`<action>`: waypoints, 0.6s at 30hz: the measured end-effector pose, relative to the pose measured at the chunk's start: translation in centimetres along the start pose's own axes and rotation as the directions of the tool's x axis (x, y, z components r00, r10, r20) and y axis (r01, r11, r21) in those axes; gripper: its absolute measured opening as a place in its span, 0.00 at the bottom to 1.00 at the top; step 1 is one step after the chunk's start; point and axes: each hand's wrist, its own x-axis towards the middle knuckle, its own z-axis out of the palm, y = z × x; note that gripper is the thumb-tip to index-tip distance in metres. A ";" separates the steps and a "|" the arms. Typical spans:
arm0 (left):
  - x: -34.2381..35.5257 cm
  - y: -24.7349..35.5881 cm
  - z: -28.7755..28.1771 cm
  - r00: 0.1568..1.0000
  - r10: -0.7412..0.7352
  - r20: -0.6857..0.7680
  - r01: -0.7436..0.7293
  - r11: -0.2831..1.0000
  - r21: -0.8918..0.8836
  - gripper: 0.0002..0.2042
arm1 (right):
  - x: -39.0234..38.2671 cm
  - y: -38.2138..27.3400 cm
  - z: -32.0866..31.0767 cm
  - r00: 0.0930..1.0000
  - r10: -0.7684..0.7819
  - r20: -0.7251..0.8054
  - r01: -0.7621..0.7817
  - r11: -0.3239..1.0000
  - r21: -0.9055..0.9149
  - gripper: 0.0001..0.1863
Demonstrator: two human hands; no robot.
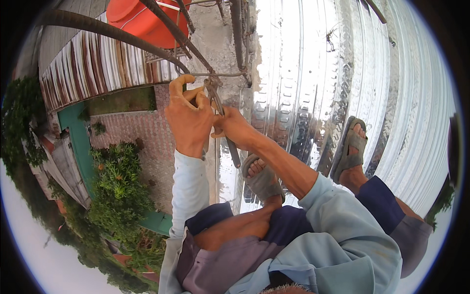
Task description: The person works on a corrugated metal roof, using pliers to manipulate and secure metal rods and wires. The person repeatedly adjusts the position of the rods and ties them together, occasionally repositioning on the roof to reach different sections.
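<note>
My right hand (231, 128) is closed round the handles of metal pincers (232, 151). Their upper end meets a joint where a thin crossbar (225, 74) and a thick ribbed steel bar (188, 46) come together. Close beside that joint, on its left, is my left hand (190, 117). Its index finger reaches up to the crossbar's left end, while the thumb and other fingers curl in. Whatever lies between those fingers is too small or hidden to name. The pincers' jaws are partly lost against the joint.
More steel bars (237, 34) rise from the concrete ledge (215, 39). Behind them lies a red-orange tank (147, 22). Shiny corrugated metal sheeting (303, 73) spreads to the right, under my sandalled feet. Left of the ledge is a drop to a paved yard (156, 147) with a leafy tree (117, 186).
</note>
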 end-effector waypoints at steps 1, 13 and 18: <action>0.3 0.1 -0.1 1.000 -0.005 0.012 0.005 1.000 0.003 0.16 | 0.3 0.1 -0.2 1.000 0.006 0.014 -0.006 0.999 0.034 0.10; -0.7 -0.4 0.2 0.999 -0.048 -0.016 0.046 0.994 -0.098 0.19 | 0.5 0.9 1.2 0.997 -0.005 -0.073 0.008 0.999 0.034 0.04; 0.1 -3.1 -1.8 0.883 -0.437 0.174 0.467 0.771 -0.433 0.33 | -0.5 0.2 0.3 0.981 -0.004 0.192 -0.086 0.885 0.458 0.07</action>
